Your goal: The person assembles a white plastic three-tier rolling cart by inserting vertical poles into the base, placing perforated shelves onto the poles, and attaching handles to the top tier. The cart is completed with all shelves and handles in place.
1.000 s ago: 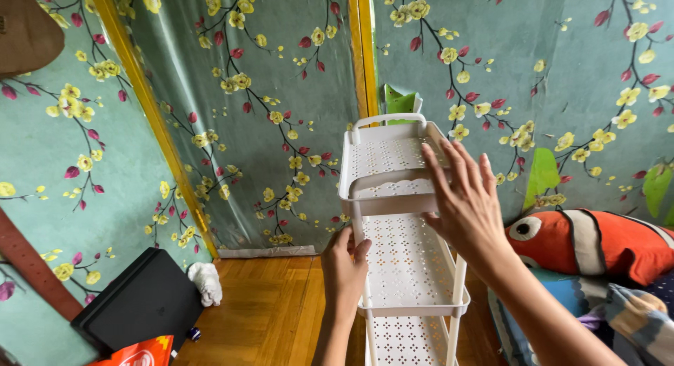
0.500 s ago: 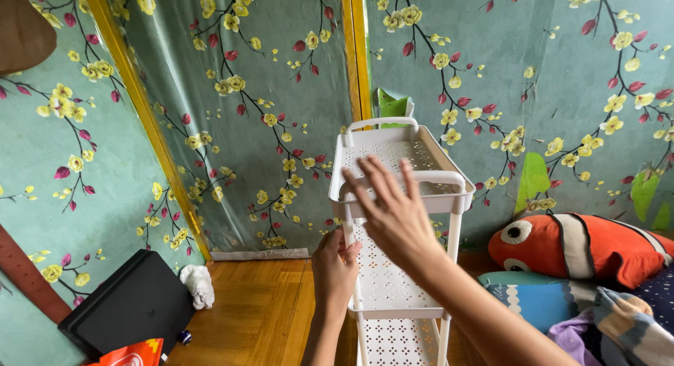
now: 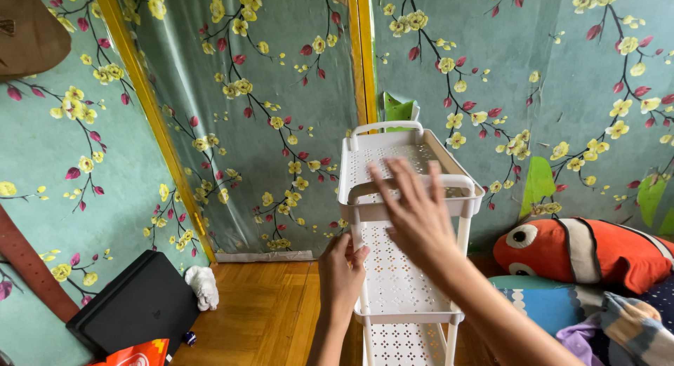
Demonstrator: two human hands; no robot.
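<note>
Right hand [image 3: 415,218]: fingers [image 3: 399,180] spread and straight, gripping nothing, tips pointing up and away, blurred. Back of the hand faces the camera. It is raised in front of the near handle bar of the white tiered cart [image 3: 404,218], overlapping the top tray's front edge; whether it touches the bar cannot be told. Forearm runs down to the lower right corner of the view.

Left hand [image 3: 342,271]: fingers curled inward, fingertips [image 3: 359,252] at the cart's left front post just under the top tray, seemingly closed on the post. Wrist straight, forearm rising from the bottom edge.

White tiered cart: perforated plastic trays stacked on thin posts, top tray with looped handles at near and far ends, middle and lower trays visible below. It stands upright on the wooden floor [image 3: 267,317], its far end close to the floral green wall [image 3: 491,71] and just right of the yellow vertical strip [image 3: 363,57].

Surroundings, left: bare floorboards beside the cart, then a small white cloth bundle [image 3: 203,287] and a black flat case [image 3: 137,311] leaning at the wall, well apart from the cart.

Surroundings, right: orange-and-white fish cushion [image 3: 590,250] and folded bedding [image 3: 554,310] near the cart's side, leaving little room there.
</note>
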